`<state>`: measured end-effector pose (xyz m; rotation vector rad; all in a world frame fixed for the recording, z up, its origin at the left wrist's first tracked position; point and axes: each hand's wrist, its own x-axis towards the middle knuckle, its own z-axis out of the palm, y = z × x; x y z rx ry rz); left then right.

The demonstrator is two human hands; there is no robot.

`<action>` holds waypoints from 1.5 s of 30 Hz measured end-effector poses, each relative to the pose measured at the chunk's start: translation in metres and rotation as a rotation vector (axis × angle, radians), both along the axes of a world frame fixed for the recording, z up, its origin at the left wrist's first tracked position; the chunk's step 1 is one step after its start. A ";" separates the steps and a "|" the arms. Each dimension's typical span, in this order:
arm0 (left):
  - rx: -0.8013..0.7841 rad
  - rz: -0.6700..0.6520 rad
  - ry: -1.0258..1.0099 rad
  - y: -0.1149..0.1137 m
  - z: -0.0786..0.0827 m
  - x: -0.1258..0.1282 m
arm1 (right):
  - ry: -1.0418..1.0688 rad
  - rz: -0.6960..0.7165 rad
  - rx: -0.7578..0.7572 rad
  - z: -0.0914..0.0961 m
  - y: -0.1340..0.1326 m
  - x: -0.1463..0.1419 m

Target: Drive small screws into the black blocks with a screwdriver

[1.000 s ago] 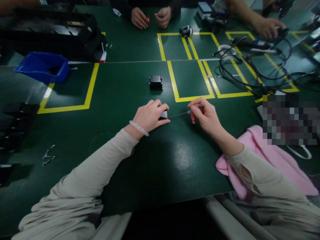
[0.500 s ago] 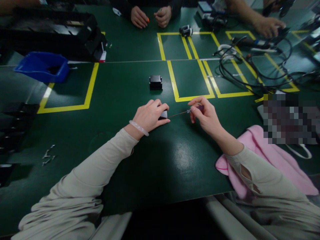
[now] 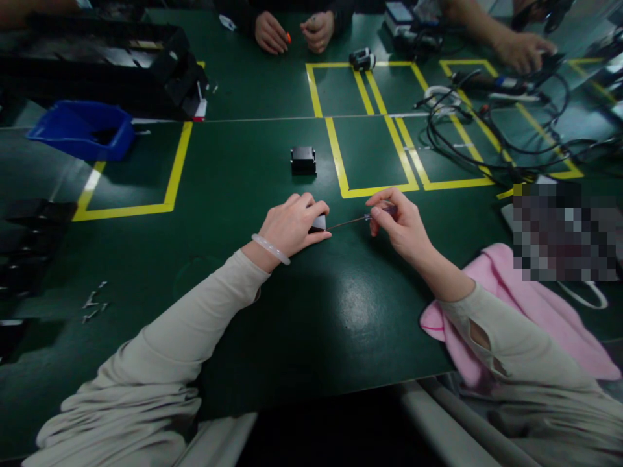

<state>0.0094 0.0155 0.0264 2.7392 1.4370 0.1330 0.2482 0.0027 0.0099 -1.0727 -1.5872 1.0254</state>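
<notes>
My left hand point(image 3: 293, 224) is closed around a small black block-like part point(image 3: 318, 223), pressing it on the green table; most of the part is hidden under the fingers. Between thumb and fingers of my right hand point(image 3: 396, 220) is the handle of a screwdriver point(image 3: 348, 223). Its thin shaft points left, and the tip meets the right end of the part, though I cannot tell exactly how it sits there. A similar black block point(image 3: 303, 161) lies on the table beyond my left hand.
A blue bin point(image 3: 82, 130) and black trays point(image 3: 97, 71) stand at the left, with small metal pieces point(image 3: 92, 303) nearer. Cables point(image 3: 433, 133) and a pink cloth point(image 3: 516, 305) lie to the right. Co-workers' hands point(image 3: 271, 34) are across the table point(image 3: 233, 168).
</notes>
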 end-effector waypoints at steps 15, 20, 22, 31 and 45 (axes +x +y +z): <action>0.025 -0.010 -0.008 0.001 -0.002 -0.001 | 0.047 0.003 -0.026 -0.002 0.000 0.000; 0.023 -0.011 -0.008 0.001 -0.002 -0.001 | 0.018 0.023 -0.021 -0.001 0.000 0.000; 0.015 -0.005 -0.010 0.001 -0.002 -0.001 | 0.019 0.022 -0.010 -0.001 -0.001 0.000; 0.015 -0.008 -0.011 0.001 -0.002 -0.001 | -0.015 0.025 0.012 0.001 -0.001 0.000; -0.003 0.003 -0.009 0.001 -0.001 0.000 | -0.024 0.011 0.006 -0.001 -0.001 0.000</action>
